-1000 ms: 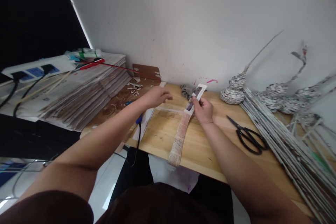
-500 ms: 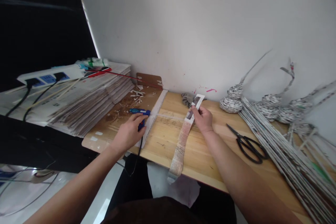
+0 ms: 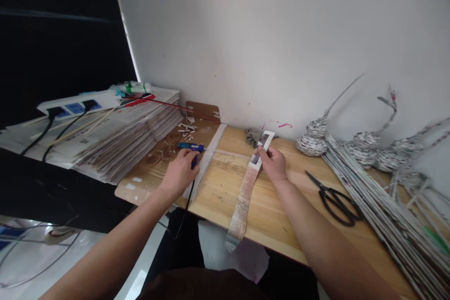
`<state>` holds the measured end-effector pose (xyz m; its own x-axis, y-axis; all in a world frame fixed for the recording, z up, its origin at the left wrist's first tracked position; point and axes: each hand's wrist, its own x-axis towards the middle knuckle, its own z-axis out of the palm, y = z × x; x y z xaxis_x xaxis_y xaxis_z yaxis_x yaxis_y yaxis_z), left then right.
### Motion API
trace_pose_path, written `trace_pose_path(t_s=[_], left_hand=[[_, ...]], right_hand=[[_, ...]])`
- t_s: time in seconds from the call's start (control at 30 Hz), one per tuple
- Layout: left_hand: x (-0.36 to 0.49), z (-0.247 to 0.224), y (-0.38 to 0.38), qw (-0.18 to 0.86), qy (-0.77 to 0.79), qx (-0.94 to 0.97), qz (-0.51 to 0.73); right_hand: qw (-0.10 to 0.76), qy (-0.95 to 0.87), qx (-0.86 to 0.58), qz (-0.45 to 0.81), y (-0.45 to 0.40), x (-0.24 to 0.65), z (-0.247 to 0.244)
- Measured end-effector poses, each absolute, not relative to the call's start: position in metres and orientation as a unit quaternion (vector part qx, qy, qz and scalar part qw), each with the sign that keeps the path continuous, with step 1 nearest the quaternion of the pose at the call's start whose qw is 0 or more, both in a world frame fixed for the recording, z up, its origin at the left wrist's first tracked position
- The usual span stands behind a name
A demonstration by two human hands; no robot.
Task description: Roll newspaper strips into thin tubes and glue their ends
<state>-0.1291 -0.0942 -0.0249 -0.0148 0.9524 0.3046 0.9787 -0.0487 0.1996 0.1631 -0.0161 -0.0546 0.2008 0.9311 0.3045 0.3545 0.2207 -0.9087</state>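
Note:
My left hand (image 3: 180, 169) is closed about the handle of a blue glue gun (image 3: 191, 146), which lies on the brown board (image 3: 140, 187); the palm and part of the handle are hidden. A black cord runs from the gun over the table edge. Between thumb and fingers, my right hand (image 3: 273, 163) pinches the upper part of a long newspaper strip (image 3: 244, 197). The strip slopes down across the wooden table (image 3: 218, 183), and its lower end hangs past the front edge.
Stacked newspapers (image 3: 147, 136) bear a power strip (image 3: 80, 104) on the left. Paper scraps (image 3: 188, 127) litter the board. Black scissors (image 3: 337, 199), paper rods (image 3: 372, 201) and several woven gourd shapes (image 3: 312, 138) lie on the right. A grey cloth-like bundle (image 3: 252, 137) is by the wall.
The whole view has shifted slightly, moving things a little right and down. My left fingers have closed further round the glue gun's handle. My right hand still holds the strip.

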Motion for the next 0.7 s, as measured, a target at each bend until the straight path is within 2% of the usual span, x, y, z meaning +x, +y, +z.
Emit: trace_pose_path(t_s=[0.33,0.5,0.57,0.7], left_hand=[[-0.134,-0.029,-0.078,0.043,-0.672,-0.708,-0.211],[-0.126,-0.024,-0.084,0.026,-0.643,-0.72,-0.262],[-0.115,-0.02,-0.082,-0.068,-0.595,-0.738,-0.311],[-0.08,-0.005,-0.061,-0.397,-0.513,-0.676,-0.35]], right_hand=[[0.545,-0.568,-0.549,0.282,-0.016,0.163,-0.054],[0.558,-0.571,-0.489,0.352,-0.026,0.158,-0.052],[0.545,-0.577,-0.457,0.401,-0.031,0.155,-0.051],[0.534,-0.586,-0.403,0.457,-0.038,0.151,-0.05]])
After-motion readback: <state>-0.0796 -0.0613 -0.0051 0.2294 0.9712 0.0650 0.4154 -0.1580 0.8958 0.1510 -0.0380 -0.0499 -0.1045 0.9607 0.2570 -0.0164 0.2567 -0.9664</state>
